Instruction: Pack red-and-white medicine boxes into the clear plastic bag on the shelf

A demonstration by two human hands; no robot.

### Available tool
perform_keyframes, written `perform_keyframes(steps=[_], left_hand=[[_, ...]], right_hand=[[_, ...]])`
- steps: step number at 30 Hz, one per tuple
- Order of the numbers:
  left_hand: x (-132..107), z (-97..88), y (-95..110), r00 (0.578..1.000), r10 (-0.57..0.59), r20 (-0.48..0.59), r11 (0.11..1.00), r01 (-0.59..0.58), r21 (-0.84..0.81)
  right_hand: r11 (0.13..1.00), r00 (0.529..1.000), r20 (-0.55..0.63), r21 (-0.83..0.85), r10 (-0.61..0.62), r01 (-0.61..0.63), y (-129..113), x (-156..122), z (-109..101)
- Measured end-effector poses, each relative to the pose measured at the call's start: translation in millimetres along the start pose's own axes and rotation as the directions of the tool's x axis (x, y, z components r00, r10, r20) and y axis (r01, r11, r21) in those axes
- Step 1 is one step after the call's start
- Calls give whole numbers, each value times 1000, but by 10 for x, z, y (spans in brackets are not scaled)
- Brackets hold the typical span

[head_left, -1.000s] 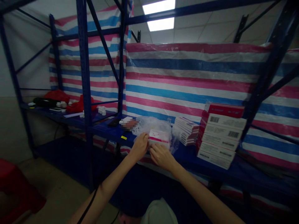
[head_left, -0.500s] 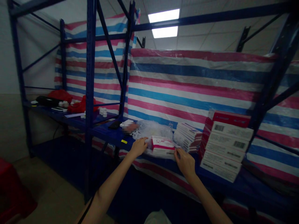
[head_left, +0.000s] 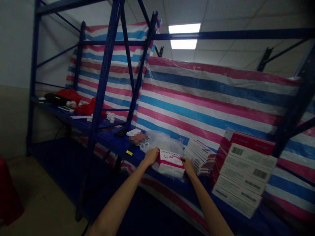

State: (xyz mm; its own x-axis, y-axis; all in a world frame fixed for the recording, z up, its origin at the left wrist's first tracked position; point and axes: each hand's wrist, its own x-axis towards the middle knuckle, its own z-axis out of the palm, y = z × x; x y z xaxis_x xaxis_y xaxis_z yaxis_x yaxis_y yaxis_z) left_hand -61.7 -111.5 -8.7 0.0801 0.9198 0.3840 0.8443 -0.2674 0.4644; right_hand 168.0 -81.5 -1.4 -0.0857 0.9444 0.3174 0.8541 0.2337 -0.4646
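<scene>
A white and pink cardboard box (head_left: 171, 163) lies on a clear plastic bag (head_left: 163, 139) at the shelf's front edge. My left hand (head_left: 151, 156) grips the box at its left side, with the fingers curled around the rear left corner. At the opposite side my right hand (head_left: 188, 166) holds it, its fingertips partly hidden behind the box. Just right of that hand stands a stack of thin flat boxes (head_left: 200, 155). Farther right is a taller stack of white and red boxes (head_left: 242, 177) with barcodes on their ends.
The blue metal shelf (head_left: 115, 144) has an upright post (head_left: 104, 78) to my left. A dark phone (head_left: 121, 132), small white jars (head_left: 110, 117) and red bags (head_left: 86, 108) lie leftward. Striped sheeting (head_left: 197, 98) hangs behind. A red stool (head_left: 8, 193) stands on the floor.
The pink and white box now shows more of its front side, and both hands have closed in on its sides. The right hand has moved from the bag's edge to the box. My view has tilted.
</scene>
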Motion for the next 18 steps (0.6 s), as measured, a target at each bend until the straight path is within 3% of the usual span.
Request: perform_keyframes(steps=[3, 6, 8, 11, 13, 15, 18], left_hand=[[-141, 29, 2, 998, -10, -61, 1000, 9, -11], [-404, 68, -21, 988, 21, -150, 998, -30, -56], [-601, 102, -15, 954, 44, -295, 989, -83, -121], [-815, 125, 87, 865, 50, -499, 961, -178, -213], [-843, 113, 204, 854, 80, -514, 929, -250, -272], [-773, 107, 314, 885, 90, -458, 881, -284, -377], [-591, 166, 384, 949, -36, -312, 792, -164, -588]], right_hand=[[998, 1000, -8, -53, -21, 21, 50, -113, 78], [977, 983, -56, -134, -176, 167, 104, -390, 65], [942, 948, -165, -243, -274, 230, 90, -588, -35], [857, 843, -269, -374, -466, 354, -98, -743, -313], [760, 774, -137, -353, -619, 545, -317, -677, -500], [682, 726, 105, -274, -680, 679, -534, -483, -611], [693, 676, 504, -194, -537, 695, -731, -120, -589]])
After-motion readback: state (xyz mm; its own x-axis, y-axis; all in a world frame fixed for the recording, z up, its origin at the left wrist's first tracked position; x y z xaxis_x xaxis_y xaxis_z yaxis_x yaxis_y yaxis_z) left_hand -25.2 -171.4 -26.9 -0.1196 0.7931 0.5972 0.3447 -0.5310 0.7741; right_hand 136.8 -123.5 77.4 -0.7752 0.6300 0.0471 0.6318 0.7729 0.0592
